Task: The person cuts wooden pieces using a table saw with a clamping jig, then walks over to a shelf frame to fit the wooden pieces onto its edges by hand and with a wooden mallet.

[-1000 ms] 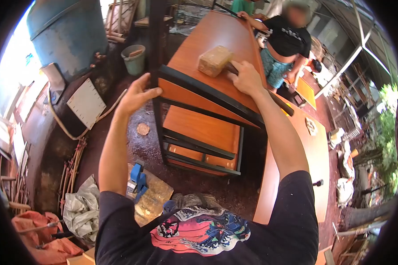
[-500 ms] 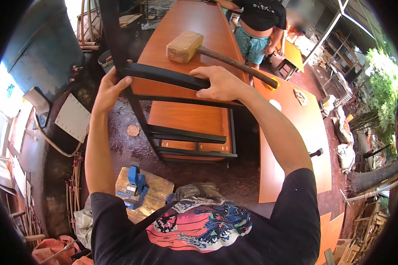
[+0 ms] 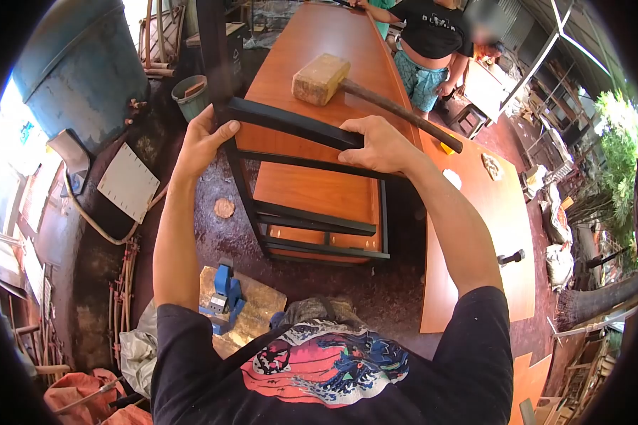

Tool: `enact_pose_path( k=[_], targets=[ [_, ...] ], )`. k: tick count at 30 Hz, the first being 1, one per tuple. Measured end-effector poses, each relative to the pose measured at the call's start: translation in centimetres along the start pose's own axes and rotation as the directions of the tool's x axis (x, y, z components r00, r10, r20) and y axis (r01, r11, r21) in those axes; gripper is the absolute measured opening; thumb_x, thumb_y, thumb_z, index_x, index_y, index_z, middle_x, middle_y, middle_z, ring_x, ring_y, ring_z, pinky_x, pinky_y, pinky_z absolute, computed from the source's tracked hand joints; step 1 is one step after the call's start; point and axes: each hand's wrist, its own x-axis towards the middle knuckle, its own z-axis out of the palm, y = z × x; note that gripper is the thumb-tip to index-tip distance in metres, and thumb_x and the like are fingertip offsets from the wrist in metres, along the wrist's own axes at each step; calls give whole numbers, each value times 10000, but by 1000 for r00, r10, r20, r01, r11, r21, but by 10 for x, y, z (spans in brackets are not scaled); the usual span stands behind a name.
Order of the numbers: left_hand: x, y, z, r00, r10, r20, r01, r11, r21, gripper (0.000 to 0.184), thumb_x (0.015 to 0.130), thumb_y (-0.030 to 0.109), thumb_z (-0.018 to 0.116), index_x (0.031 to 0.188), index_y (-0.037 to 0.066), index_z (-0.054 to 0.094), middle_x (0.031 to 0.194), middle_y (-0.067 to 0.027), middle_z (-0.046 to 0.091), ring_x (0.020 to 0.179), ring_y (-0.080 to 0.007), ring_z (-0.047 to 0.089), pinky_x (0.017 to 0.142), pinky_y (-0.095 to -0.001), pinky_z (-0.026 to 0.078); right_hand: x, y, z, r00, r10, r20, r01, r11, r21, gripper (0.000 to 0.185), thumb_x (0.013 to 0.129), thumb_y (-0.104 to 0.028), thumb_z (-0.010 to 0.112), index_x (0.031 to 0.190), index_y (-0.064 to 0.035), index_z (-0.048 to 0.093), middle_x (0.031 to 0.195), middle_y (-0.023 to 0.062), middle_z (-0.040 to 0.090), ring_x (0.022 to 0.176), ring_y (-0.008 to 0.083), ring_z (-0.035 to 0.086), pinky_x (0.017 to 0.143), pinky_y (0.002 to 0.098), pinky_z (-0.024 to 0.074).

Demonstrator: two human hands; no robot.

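Gripping black bar (image 3: 283,122) at near end of brown panel (image 3: 301,35), hands apart: left hand (image 3: 203,144) at corner, right hand (image 3: 381,144) clamped farther along. Beyond left hand: bucket (image 3: 194,108) with brownish piece (image 3: 193,89) inside.

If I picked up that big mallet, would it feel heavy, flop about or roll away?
The mallet would probably feel heavier at one end, since its blocky head is much thicker than its handle. It likely wouldn't roll easily, because that head has flat sides. The long, straight handle looks stiff, so I'd expect no flopping.
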Motion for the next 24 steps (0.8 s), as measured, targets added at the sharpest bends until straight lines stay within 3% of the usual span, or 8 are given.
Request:
enact_pose_path(
  k=[8,12,14,15,24],
  targets=[
    [-2,0,2,998,30,49,-35,995,93,488,932,146,747,1350,-27,563,1225,-61,659,1148,-143,580,1025,-319,443,-2,5,8,996,-63,-65,59,997,-56,408,776,-161,753,1119,40,659,953,197,701,921,269,670,858,376,507],
    [-22,-10,4,998,-18,-58,18,1000,-3,541,942,132,723,1414,-22,506,1269,-82,641,1169,-161,588,1030,-323,449,6,4,12,991,-71,-117,78,996,52,542,771,-175,742,1245,44,593,1078,214,695,1020,321,664,943,383,496],
    [-31,-18,7,996,-22,-88,15,997,-74,556,946,124,712,1433,-26,490,1287,-92,634,1182,-169,589,1036,-325,447,15,3,19,981,-132,-139,130,991,-25,580,767,-179,742,1272,48,569,1102,217,689,1032,337,659,959,393,490],
    [-32,-20,9,997,-7,-76,5,1000,-26,583,950,113,699,1463,-27,459,1320,-102,619,1199,-173,584,1043,-327,445,20,2,21,976,-161,-145,153,986,-66,599,764,-180,742,1285,50,557,1114,219,686,1038,344,656,967,397,488],
    [-12,-6,0,992,-84,90,82,996,29,526,933,123,731,1385,-35,513,1252,-79,646,1160,-137,582,1010,-324,472,36,-23,17,998,-58,1,58,996,-70,461,739,-191,776,1095,70,644,968,246,686,933,354,662,853,416,504]
  ],
)
